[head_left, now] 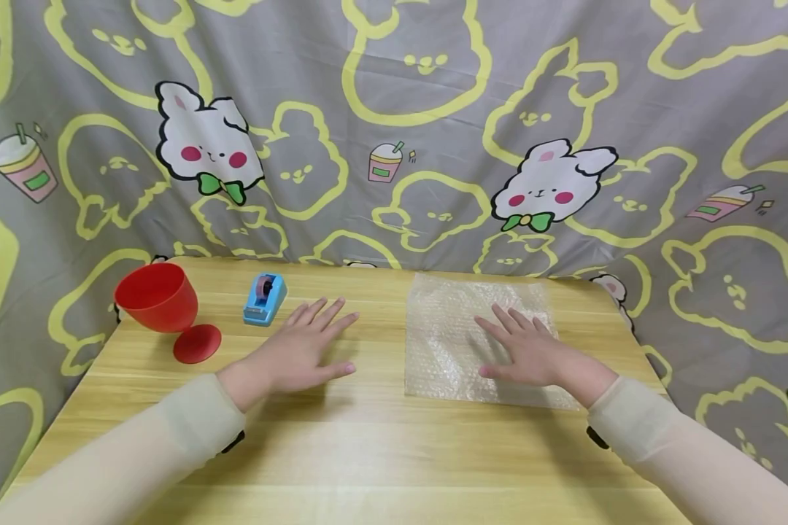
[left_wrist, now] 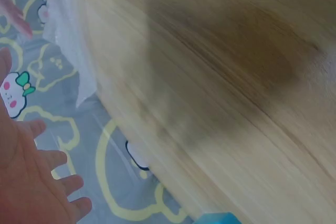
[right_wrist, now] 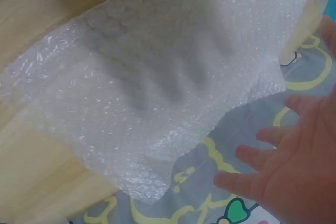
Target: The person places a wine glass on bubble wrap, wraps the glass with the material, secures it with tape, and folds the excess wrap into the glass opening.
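My left hand (head_left: 295,354) hovers over the wooden table, palm down with its fingers spread, holding nothing. Just beyond its fingers, to the left, stands a light blue tape dispenser (head_left: 265,300) with a small roll of tape. Farther left is a red goblet (head_left: 160,299) with a wide bowl and a round foot. On the right, my right hand (head_left: 528,350) is held with spread fingers above a sheet of clear bubble wrap (head_left: 440,343). In the right wrist view the hand's shadow falls across the bubble wrap (right_wrist: 157,77), and the palm is bare.
The wooden table (head_left: 368,452) reaches back to a grey curtain (head_left: 341,168) with yellow outlines and white cartoon animals. The curtain also hangs along both sides. The bubble wrap lies near the table's back edge.
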Demonstrator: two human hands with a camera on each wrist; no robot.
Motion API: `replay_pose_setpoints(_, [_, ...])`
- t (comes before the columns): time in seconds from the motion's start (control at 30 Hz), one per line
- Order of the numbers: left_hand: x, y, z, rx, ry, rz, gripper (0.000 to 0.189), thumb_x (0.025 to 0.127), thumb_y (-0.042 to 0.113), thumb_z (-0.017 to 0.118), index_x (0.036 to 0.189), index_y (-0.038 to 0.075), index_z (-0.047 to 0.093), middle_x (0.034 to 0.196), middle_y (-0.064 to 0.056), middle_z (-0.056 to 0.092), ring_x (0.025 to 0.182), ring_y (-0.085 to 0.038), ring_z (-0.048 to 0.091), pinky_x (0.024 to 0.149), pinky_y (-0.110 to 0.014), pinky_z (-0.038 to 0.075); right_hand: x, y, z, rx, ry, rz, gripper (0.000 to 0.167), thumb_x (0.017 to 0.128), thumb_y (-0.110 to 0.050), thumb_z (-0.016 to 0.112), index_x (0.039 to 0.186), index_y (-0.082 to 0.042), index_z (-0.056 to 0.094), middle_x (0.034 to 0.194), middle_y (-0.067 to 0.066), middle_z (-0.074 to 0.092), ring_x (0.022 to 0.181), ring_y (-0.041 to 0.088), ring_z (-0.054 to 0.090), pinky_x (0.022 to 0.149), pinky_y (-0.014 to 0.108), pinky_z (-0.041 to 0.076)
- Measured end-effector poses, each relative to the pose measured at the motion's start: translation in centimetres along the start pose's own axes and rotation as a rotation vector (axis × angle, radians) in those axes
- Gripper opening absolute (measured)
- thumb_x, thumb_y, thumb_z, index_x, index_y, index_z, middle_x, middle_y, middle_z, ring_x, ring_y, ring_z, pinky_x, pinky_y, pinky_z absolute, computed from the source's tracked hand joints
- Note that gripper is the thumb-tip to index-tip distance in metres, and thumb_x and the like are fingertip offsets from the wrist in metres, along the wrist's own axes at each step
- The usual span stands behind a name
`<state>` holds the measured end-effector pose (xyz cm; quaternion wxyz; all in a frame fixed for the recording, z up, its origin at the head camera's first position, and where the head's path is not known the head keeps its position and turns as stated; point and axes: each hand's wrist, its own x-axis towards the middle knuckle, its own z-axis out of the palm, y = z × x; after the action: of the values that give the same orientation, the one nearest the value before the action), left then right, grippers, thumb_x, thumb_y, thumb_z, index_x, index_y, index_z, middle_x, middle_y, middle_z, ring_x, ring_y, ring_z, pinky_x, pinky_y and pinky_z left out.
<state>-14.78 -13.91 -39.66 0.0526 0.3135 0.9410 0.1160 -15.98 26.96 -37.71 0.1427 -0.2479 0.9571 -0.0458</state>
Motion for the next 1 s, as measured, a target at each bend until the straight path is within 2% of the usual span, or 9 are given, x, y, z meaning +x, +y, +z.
replay_pose_setpoints(0.13, [0.2, 0.4, 0.1, -0.002, -0.001, 0.002, 0.085, 0.095, 0.073, 0.037, 0.161, 0.021, 0.022, 0.166, -0.011, 0.011, 0.151, -0.039, 0.009, 0.121, -0.058, 0.006, 0.0, 0.0, 0.1, 0.0, 0.015, -0.001, 0.086, 0.093, -0.057, 0.062, 0.159, -0.014, 0.027, 0.163, 0.026, 0.014, 0.145, 0.054, 0.016, 0.108, 0.077, 0.017])
replay_pose_setpoints(0.4, [1.0, 1.4, 0.4, -0.007, -0.013, 0.014, 0.085, 0.095, 0.074, 0.035, 0.161, 0.022, 0.02, 0.166, -0.01, 0.009, 0.152, -0.038, 0.007, 0.121, -0.057, 0.005, -0.2, 0.4, 0.8, 0.014, 0.015, 0.012, 0.087, 0.093, -0.059, 0.06, 0.159, -0.014, 0.027, 0.162, 0.027, 0.014, 0.144, 0.054, 0.017, 0.107, 0.078, 0.016])
replay_pose_setpoints(0.63, [2.1, 2.5, 1.2, -0.009, -0.05, 0.034, 0.085, 0.096, 0.073, 0.034, 0.161, 0.022, 0.019, 0.166, -0.01, 0.008, 0.152, -0.039, 0.007, 0.121, -0.055, 0.005, -0.3, 0.8, 1.3, 0.028, 0.007, 0.023, 0.088, 0.093, -0.059, 0.06, 0.158, -0.011, 0.027, 0.162, 0.029, 0.013, 0.143, 0.056, 0.018, 0.106, 0.078, 0.015])
replay_pose_setpoints(1.0, [3.6, 4.1, 2.8, -0.013, -0.078, 0.08, 0.08, 0.097, 0.064, 0.048, 0.16, 0.02, 0.025, 0.166, -0.014, 0.014, 0.151, -0.041, 0.011, 0.12, -0.058, 0.008, -0.3, 1.3, 2.4, 0.062, 0.011, 0.032, 0.089, 0.092, -0.06, 0.062, 0.157, -0.008, 0.029, 0.161, 0.031, 0.014, 0.141, 0.06, 0.02, 0.105, 0.08, 0.015])
